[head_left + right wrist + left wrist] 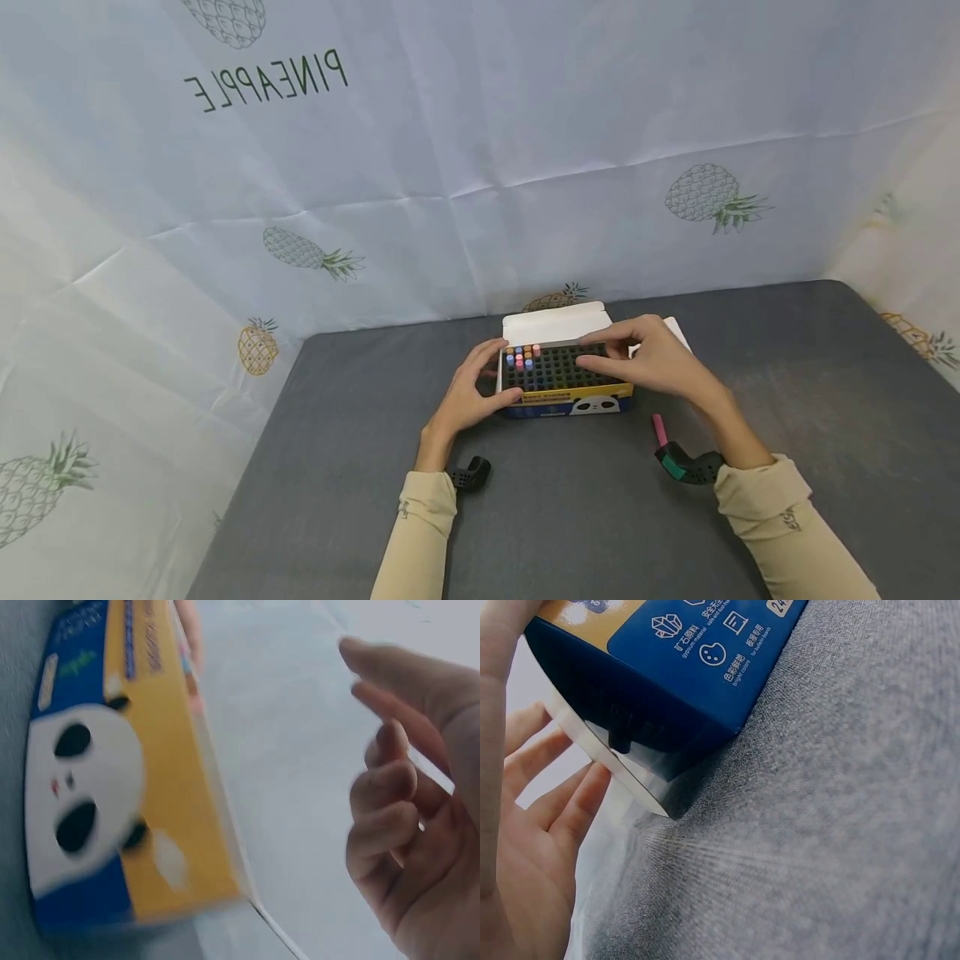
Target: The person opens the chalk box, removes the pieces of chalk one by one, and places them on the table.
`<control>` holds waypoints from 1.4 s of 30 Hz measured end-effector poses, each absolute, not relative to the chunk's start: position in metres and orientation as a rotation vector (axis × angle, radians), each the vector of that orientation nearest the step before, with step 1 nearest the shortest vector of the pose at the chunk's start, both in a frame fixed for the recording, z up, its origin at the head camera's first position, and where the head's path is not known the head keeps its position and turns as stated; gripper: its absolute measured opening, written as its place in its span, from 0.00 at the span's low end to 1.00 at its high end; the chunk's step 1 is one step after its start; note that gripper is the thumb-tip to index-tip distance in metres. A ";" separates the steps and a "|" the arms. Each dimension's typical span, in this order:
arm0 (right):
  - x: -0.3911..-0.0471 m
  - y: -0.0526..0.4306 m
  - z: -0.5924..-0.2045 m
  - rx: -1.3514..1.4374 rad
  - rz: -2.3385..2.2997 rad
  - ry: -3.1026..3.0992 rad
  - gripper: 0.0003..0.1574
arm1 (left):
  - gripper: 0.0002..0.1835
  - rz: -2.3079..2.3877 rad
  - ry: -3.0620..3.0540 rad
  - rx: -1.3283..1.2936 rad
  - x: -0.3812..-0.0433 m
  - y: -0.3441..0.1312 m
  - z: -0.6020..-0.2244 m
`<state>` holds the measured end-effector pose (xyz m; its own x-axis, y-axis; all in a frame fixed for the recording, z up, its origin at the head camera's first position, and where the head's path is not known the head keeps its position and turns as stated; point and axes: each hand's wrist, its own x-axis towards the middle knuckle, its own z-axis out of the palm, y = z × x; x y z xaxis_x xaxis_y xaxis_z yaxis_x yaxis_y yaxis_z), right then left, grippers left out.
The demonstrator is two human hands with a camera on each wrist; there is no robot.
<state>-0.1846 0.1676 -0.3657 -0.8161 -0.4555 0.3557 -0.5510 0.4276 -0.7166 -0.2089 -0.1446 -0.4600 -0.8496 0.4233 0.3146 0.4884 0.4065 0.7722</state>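
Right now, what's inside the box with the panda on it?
Inside sits a dark tray of holes, with orange, blue and pink sticks in its far left corner. The right hand covers some holes; anything beneath the tray is hidden.

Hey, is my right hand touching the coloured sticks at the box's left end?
Apart. The head view shows the right hand at the right end of the box, dark holes lying between it and the coloured sticks.

creased pale fabric backdrop [525, 100], printed pineapples [701, 192], mirrored lettering [266, 81], dark grey tabletop [360, 500]
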 end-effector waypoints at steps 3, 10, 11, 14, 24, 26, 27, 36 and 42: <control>-0.193 0.147 -0.372 0.903 1.358 -2.544 0.13 | 0.46 -1.445 -2.578 -0.836 -0.208 -0.146 -0.460; -0.205 0.110 -0.390 0.829 1.325 -2.566 0.13 | 0.47 -1.455 -2.585 -0.835 -0.208 -0.146 -0.459; -0.207 0.106 -0.392 0.797 1.301 -2.571 0.13 | 0.47 -1.454 -2.588 -0.833 -0.208 -0.146 -0.459; -0.209 0.099 -0.398 0.691 1.238 -2.583 0.12 | 0.49 -1.447 -2.596 -0.830 -0.207 -0.146 -0.459; -0.211 0.090 -0.403 0.548 1.139 -2.638 0.11 | 0.49 -1.457 -2.604 -0.823 -0.206 -0.145 -0.460; -0.212 0.089 -0.403 0.539 1.127 -2.639 0.11 | 0.49 -1.461 -2.603 -0.821 -0.206 -0.145 -0.460; -0.212 0.089 -0.403 0.538 1.122 -2.638 0.11 | 0.49 -1.462 -2.601 -0.820 -0.206 -0.145 -0.460; -0.211 0.085 -0.402 0.431 1.071 -2.656 0.10 | 0.49 -1.468 -2.599 -0.834 -0.209 -0.146 -0.461; -0.212 0.081 -0.401 0.400 1.061 -2.694 0.09 | 0.49 -1.479 -2.588 -0.844 -0.211 -0.146 -0.461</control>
